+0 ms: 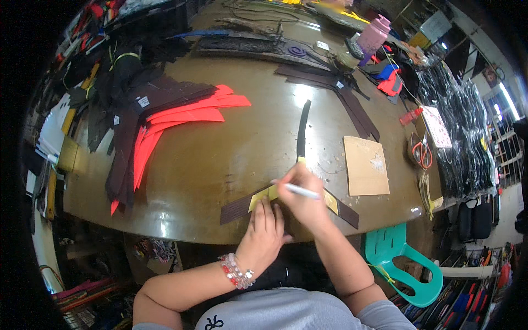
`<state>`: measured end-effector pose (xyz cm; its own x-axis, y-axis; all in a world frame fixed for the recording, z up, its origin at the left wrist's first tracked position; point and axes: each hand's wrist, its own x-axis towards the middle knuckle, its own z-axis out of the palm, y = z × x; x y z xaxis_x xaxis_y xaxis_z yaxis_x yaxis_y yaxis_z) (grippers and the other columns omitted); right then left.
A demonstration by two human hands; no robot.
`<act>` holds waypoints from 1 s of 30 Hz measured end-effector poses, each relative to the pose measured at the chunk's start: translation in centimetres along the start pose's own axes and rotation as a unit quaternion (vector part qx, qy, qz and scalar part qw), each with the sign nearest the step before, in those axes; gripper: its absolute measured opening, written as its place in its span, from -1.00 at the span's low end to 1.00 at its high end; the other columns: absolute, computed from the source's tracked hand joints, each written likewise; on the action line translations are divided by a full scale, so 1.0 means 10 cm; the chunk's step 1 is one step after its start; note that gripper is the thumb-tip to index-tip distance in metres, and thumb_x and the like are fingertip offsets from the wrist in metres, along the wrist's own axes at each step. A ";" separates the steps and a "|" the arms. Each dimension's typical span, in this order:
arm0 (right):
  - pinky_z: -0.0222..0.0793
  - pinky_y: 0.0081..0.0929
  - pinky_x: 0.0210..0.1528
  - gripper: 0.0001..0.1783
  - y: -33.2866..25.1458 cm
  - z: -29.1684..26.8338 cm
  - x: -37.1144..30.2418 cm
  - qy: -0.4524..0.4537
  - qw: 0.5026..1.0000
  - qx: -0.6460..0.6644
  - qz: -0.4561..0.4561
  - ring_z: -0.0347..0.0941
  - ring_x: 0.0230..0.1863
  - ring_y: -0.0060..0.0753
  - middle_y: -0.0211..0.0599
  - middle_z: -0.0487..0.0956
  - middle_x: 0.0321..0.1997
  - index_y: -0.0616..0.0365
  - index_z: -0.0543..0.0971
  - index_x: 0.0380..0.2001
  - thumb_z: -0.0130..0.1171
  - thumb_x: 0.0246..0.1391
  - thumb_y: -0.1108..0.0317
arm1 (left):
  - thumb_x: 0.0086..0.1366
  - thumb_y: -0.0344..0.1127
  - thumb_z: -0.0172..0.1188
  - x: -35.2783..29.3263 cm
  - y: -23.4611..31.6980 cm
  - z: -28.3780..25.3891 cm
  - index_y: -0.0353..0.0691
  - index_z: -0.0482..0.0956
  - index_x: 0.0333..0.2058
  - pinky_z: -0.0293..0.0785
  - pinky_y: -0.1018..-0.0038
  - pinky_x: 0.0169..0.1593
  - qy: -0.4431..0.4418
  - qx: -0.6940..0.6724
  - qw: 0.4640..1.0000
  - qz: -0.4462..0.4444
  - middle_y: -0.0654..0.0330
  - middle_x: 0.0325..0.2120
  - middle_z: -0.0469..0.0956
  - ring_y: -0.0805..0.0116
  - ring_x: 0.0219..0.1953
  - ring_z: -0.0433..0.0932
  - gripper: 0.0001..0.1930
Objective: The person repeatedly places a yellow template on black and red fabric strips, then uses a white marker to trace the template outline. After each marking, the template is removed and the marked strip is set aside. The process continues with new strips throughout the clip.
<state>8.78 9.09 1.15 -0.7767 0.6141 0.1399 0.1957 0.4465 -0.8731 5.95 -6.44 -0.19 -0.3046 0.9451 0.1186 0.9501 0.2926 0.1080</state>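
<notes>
My left hand (266,226) lies with its fingers flat on a yellow template (256,198), pressing it down. Beneath the template is a dark brown, angled piece of material (234,212) whose two ends stick out at either side. My right hand (303,193) is closed around a white pen (302,191), held over the middle of the template and slightly blurred. Its fist hides part of the template. A narrow black strip (303,129) runs away from the template across the brown table (203,143).
Stacked dark brown and red cut pieces (159,118) lie at the left. A tan cardboard sheet (366,165) and orange-handled scissors (422,154) are at the right. Farther back stand more brown pieces (346,91) and a pink bottle (374,38). A green plastic chair (407,264) touches the table's near right side.
</notes>
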 end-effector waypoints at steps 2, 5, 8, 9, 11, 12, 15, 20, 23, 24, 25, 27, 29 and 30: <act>0.41 -0.37 -0.49 -0.72 -0.10 0.18 0.02 -0.043 0.997 -0.052 0.048 0.51 -0.61 -0.26 -0.11 0.53 -0.65 0.24 0.47 -0.58 0.35 -0.04 0.32 | 0.19 0.16 0.14 -0.07 0.05 0.08 -0.60 0.17 0.19 0.18 0.05 0.29 0.001 -0.049 0.999 -0.008 -0.46 0.15 0.18 -0.33 0.23 0.16 -0.10; 0.42 -0.31 -0.49 -0.71 -0.24 0.34 0.06 -0.070 0.991 -0.070 0.088 0.52 -0.60 -0.13 -0.05 0.52 -0.65 0.22 0.47 -0.59 0.32 -0.02 0.27 | 0.19 0.18 0.13 -0.13 0.07 0.20 -0.56 0.14 0.23 0.14 0.00 0.31 -0.007 -0.095 0.995 -0.021 -0.46 0.18 0.15 -0.35 0.25 0.14 -0.08; 0.44 -0.22 -0.47 -0.73 -0.40 0.41 -0.04 -0.065 0.991 -0.116 0.022 0.52 -0.55 0.01 -0.01 0.52 -0.63 0.20 0.45 -0.57 0.28 -0.01 0.28 | 0.20 0.14 0.16 -0.16 0.05 0.29 -0.49 0.17 0.23 0.12 -0.08 0.30 0.026 -0.129 0.991 -0.021 -0.46 0.17 0.13 -0.48 0.24 0.10 -0.13; 0.45 -0.19 -0.46 -0.74 -0.44 0.42 -0.09 -0.072 0.985 -0.155 0.013 0.52 -0.54 0.06 0.00 0.52 -0.63 0.19 0.44 -0.57 0.27 -0.01 0.28 | 0.20 0.12 0.17 -0.16 0.05 0.28 -0.46 0.18 0.23 0.12 -0.11 0.29 0.003 -0.146 0.989 -0.017 -0.45 0.17 0.12 -0.53 0.23 0.09 -0.16; 0.46 -0.21 -0.44 -0.76 -0.45 0.40 -0.15 -0.181 0.969 -0.169 0.002 0.53 -0.53 0.00 -0.01 0.51 -0.62 0.20 0.42 -0.56 0.24 -0.02 0.33 | 0.21 0.16 0.14 -0.12 0.02 0.24 -0.44 0.25 0.21 0.18 -0.01 0.26 0.012 -0.370 0.928 -0.039 -0.42 0.11 0.25 -0.38 0.20 0.21 -0.19; 0.46 -0.30 -0.43 -0.78 -0.41 0.34 -0.11 -0.212 0.975 -0.057 0.040 0.53 -0.53 -0.14 -0.09 0.53 -0.60 0.18 0.44 -0.56 0.22 0.01 0.33 | 0.21 0.17 0.13 -0.10 0.03 0.17 -0.47 0.29 0.17 0.25 0.03 0.22 -0.004 -0.218 0.976 -0.017 -0.38 0.07 0.31 -0.29 0.18 0.27 -0.19; 0.42 -0.52 -0.42 -0.89 -0.13 0.06 0.41 -0.136 0.954 0.239 0.119 0.48 -0.44 -0.52 -0.30 0.60 -0.44 0.11 0.50 -0.39 0.10 0.12 0.32 | 0.22 0.20 0.10 0.08 -0.06 -0.08 -0.54 0.36 0.09 0.42 0.18 0.10 0.005 -0.042 0.999 -0.004 -0.29 0.01 0.42 -0.07 0.09 0.42 -0.21; 0.47 -0.49 -0.34 -0.65 0.67 -0.84 1.96 0.185 0.961 0.111 -0.170 0.54 -0.33 -0.51 -0.18 0.61 -0.23 0.13 0.43 0.11 -0.05 0.35 0.22 | 0.13 -0.22 0.32 0.57 -0.57 -0.20 -0.26 0.48 -0.30 0.45 0.25 -0.08 0.086 -0.200 0.974 -0.061 0.04 -0.17 0.45 0.08 -0.15 0.48 -0.72; 0.38 -0.18 -0.02 -0.56 1.10 -1.11 2.52 0.220 0.927 -0.294 -0.078 0.49 -0.07 0.10 0.09 0.56 -0.12 0.07 0.54 0.04 0.28 0.04 0.40 | 0.13 -0.23 0.32 0.65 -0.63 -0.14 -0.25 0.47 -0.31 0.43 0.24 -0.05 0.019 -0.270 0.958 -0.093 0.05 -0.20 0.46 0.06 -0.16 0.47 -0.72; 0.37 -0.16 0.00 -0.52 1.22 -1.15 2.62 0.166 0.940 -0.300 0.006 0.47 -0.02 0.08 0.10 0.54 -0.09 0.05 0.55 0.04 0.31 -0.03 0.41 | 0.13 -0.21 0.32 0.67 -0.65 -0.13 -0.25 0.47 -0.32 0.44 0.22 -0.08 -0.034 -0.279 0.955 -0.096 0.05 -0.28 0.50 0.05 -0.19 0.50 -0.72; 0.41 -0.15 -0.04 -0.55 1.34 -1.20 2.62 0.165 0.925 -0.340 -0.042 0.50 -0.08 0.07 0.12 0.56 -0.12 0.08 0.58 -0.01 0.30 -0.06 0.45 | 0.14 -0.22 0.32 0.67 -0.68 -0.16 -0.23 0.47 -0.32 0.45 0.21 -0.12 -0.014 -0.354 0.928 -0.116 0.03 -0.38 0.53 0.04 -0.24 0.53 -0.73; 0.47 -0.15 -0.16 -0.62 1.40 -1.22 2.81 0.164 0.959 -0.231 0.025 0.56 -0.21 0.07 0.05 0.62 -0.25 0.20 0.62 -0.13 0.29 -0.14 0.52 | 0.17 -0.23 0.30 0.64 -0.97 -0.28 -0.23 0.49 -0.28 0.47 0.21 -0.16 0.017 -0.366 0.911 -0.186 0.01 -0.41 0.55 0.06 -0.28 0.56 -0.75; 0.45 -0.11 -0.18 -0.69 1.33 -1.29 2.77 0.156 0.900 -0.402 -0.062 0.55 -0.21 0.12 0.08 0.60 -0.29 0.14 0.62 -0.24 0.35 -0.17 0.46 | 0.19 -0.27 0.27 0.49 -1.53 -0.48 -0.22 0.52 -0.27 0.48 0.30 -0.19 0.250 -0.281 0.893 -0.248 0.08 -0.39 0.58 0.21 -0.32 0.57 -0.79; 0.44 -0.09 -0.19 -0.70 1.20 -1.33 2.74 0.140 0.907 -0.385 -0.096 0.54 -0.22 0.12 0.08 0.60 -0.31 0.13 0.61 -0.26 0.37 -0.17 0.44 | 0.21 -0.26 0.28 0.39 -1.87 -0.59 -0.26 0.55 -0.28 0.47 0.40 -0.23 0.284 -0.352 0.831 -0.324 0.17 -0.39 0.60 0.39 -0.35 0.55 -0.80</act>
<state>-2.19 39.98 0.69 -0.6790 0.5699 0.4628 0.5164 0.8188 -0.2507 -13.39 -9.04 4.07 -0.9098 0.3425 0.2343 0.3592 0.3673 0.8579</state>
